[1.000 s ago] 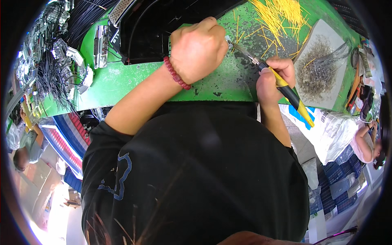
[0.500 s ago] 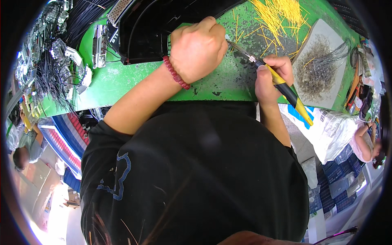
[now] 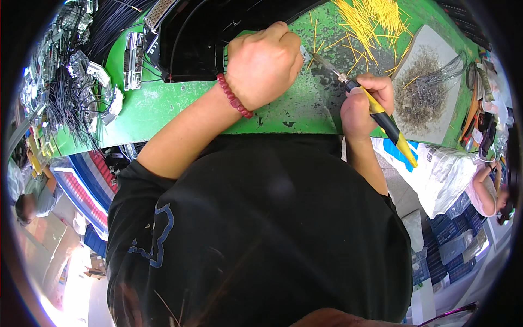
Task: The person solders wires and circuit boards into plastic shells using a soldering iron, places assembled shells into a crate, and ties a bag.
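My right hand (image 3: 366,103) is closed round the yellow and black handle of a soldering iron (image 3: 388,121). The iron's metal tip points up and left, a short gap from my left hand (image 3: 264,66). That hand is curled over the green bench with its back toward me, so its fingers and whatever they hold are mostly hidden. A small pale piece (image 3: 305,53) shows just past its right edge. Left of it lies a large black housing (image 3: 199,46) with a cable in it.
Thin yellow sleeves (image 3: 376,22) lie scattered at the back. On the right is a pale board (image 3: 430,41) with dark debris and fine wires. Clear plastic parts with black wires (image 3: 71,92) are heaped at the left. Other people (image 3: 485,188) sit at both sides.
The soldering iron's tip has drawn back slightly to the right, away from my left hand. My right hand shifted a little with it; my left hand has stayed put.
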{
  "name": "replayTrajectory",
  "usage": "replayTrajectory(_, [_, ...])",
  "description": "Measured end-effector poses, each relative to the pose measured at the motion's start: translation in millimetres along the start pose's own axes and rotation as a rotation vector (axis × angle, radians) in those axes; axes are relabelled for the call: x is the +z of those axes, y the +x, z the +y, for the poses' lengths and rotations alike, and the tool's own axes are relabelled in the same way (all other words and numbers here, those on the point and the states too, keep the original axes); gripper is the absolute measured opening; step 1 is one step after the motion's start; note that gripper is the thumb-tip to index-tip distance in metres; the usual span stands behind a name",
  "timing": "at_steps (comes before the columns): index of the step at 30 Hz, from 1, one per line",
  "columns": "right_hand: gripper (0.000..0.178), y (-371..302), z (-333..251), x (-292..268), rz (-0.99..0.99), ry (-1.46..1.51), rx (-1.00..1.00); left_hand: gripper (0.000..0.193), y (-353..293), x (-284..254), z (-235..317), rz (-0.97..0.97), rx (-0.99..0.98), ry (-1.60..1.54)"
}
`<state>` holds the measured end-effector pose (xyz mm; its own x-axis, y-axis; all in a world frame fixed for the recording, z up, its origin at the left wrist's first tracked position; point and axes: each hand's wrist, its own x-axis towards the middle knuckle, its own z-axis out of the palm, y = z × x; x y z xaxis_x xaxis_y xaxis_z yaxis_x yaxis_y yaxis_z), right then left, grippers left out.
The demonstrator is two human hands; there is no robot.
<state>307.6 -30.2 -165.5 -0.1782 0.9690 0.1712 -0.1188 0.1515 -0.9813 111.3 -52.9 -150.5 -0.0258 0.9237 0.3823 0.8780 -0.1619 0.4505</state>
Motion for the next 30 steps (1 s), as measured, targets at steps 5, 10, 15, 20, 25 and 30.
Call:
replayTrajectory(5, [0.019, 1, 0, 3, 0.078, -0.086, -0.006, 0.012, 1, -6, 0, -0.064, 0.023, 0.024])
replayTrajectory(10, [0.042, 11, -5, 14, -0.056, 0.053, -0.018, 0.012, -1, -14, -4, -0.144, 0.039, -0.005])
replayTrajectory(15, [0.024, 26, -7, 26, -0.256, -0.458, -0.081, 0.009, 2, -26, 1, -0.147, -0.114, -0.265])
replayTrajectory(20, [0.033, 22, -1, 38, -0.175, -0.249, 0.041, 0.009, 6, -30, 2, -0.009, -0.017, -0.299])
replayTrajectory(25, [0.032, 35, 2, 41, -0.152, -0.457, -0.184, 0.02, 3, -32, 2, -0.071, 0.03, -0.074])
replayTrajectory(30, [0.022, 31, 8, 29, -0.11, -0.418, -0.293, 0.015, -1, -15, -4, -0.095, 0.021, 0.065])
